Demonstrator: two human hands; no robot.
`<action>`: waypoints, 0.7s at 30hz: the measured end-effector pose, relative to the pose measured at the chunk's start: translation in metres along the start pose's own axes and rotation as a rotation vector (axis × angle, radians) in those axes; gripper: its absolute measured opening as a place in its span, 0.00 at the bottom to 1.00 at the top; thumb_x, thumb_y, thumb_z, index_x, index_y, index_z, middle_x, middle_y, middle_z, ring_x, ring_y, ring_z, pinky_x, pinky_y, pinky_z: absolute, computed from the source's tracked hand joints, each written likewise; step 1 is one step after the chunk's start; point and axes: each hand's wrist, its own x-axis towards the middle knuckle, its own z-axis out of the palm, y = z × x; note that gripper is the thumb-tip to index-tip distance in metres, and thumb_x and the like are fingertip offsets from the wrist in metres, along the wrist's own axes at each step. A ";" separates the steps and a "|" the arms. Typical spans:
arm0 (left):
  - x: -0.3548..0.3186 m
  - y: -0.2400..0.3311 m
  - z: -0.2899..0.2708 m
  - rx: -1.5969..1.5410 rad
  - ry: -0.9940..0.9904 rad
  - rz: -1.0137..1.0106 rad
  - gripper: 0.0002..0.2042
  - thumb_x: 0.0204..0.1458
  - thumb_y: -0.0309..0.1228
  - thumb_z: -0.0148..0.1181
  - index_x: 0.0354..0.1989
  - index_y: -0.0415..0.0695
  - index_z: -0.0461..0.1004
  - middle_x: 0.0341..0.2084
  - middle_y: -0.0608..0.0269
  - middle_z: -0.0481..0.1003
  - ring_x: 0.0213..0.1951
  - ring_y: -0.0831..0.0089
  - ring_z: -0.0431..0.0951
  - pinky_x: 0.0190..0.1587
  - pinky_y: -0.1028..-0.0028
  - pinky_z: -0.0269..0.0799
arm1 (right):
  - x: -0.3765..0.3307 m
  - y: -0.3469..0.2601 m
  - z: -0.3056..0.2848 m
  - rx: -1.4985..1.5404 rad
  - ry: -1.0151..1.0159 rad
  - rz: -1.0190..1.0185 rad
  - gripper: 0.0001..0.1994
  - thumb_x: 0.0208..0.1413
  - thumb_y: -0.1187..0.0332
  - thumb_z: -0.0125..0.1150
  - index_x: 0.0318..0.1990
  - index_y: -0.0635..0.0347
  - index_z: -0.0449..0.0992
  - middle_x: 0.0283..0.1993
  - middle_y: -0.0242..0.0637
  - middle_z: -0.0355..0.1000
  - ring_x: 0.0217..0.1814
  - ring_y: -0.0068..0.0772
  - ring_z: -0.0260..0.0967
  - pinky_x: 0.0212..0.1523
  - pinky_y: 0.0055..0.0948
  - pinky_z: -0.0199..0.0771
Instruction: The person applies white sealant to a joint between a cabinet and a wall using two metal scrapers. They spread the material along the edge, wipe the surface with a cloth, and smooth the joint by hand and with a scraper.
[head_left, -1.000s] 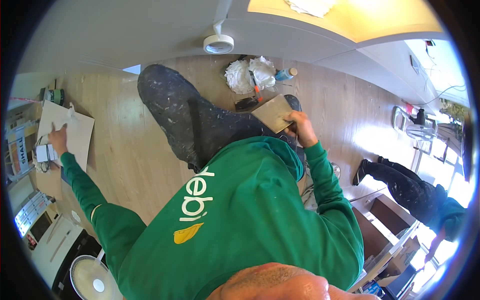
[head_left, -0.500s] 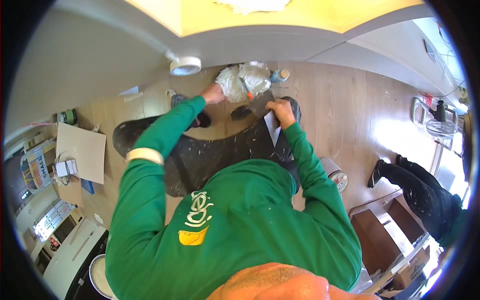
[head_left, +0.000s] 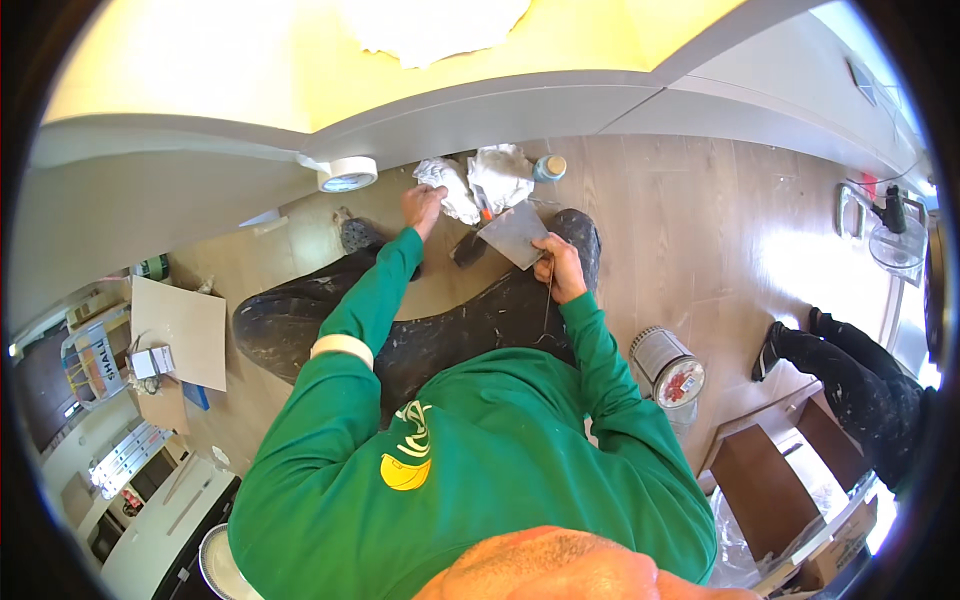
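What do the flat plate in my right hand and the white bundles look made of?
Flat plate: probably metal, judging by its dull grey face and straight edges. White bundles: perhaps paper, cloth or thin plastic; creased folds look soft, finish unclear.

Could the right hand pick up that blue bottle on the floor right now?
Probably not as things stand: the blue bottle looks close enough, but the right hand is holding a flat grey plate.

Left of one bottle [head_left: 550, 168] were two white bundles [head_left: 503, 172], one flat grey plate [head_left: 513, 236], one tape roll [head_left: 348, 174]; right, one tin [head_left: 667, 367].
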 end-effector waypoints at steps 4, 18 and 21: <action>-0.044 0.029 -0.055 -0.247 0.031 -0.078 0.11 0.40 0.32 0.64 0.17 0.35 0.75 0.15 0.58 0.74 0.19 0.69 0.70 0.24 0.65 0.66 | 0.011 0.007 0.014 -0.100 0.054 -0.132 0.08 0.54 0.69 0.60 0.26 0.56 0.68 0.15 0.28 0.57 0.10 0.23 0.50 0.13 0.26 0.45; -0.224 0.053 -0.139 -1.606 -0.437 -0.197 0.24 0.66 0.43 0.43 0.62 0.39 0.65 0.58 0.50 0.71 0.59 0.55 0.71 0.63 0.56 0.67 | -0.140 -0.049 0.123 -0.178 -0.303 -0.268 0.10 0.58 0.70 0.59 0.41 0.69 0.78 0.36 0.34 0.77 0.35 0.23 0.73 0.40 0.22 0.73; -0.239 0.024 -0.119 -1.311 -0.383 0.022 0.24 0.67 0.42 0.43 0.67 0.41 0.61 0.63 0.51 0.66 0.61 0.61 0.70 0.66 0.60 0.65 | -0.147 -0.044 0.120 -0.200 -0.286 -0.237 0.15 0.59 0.67 0.56 0.49 0.68 0.76 0.36 0.32 0.76 0.32 0.20 0.72 0.35 0.19 0.71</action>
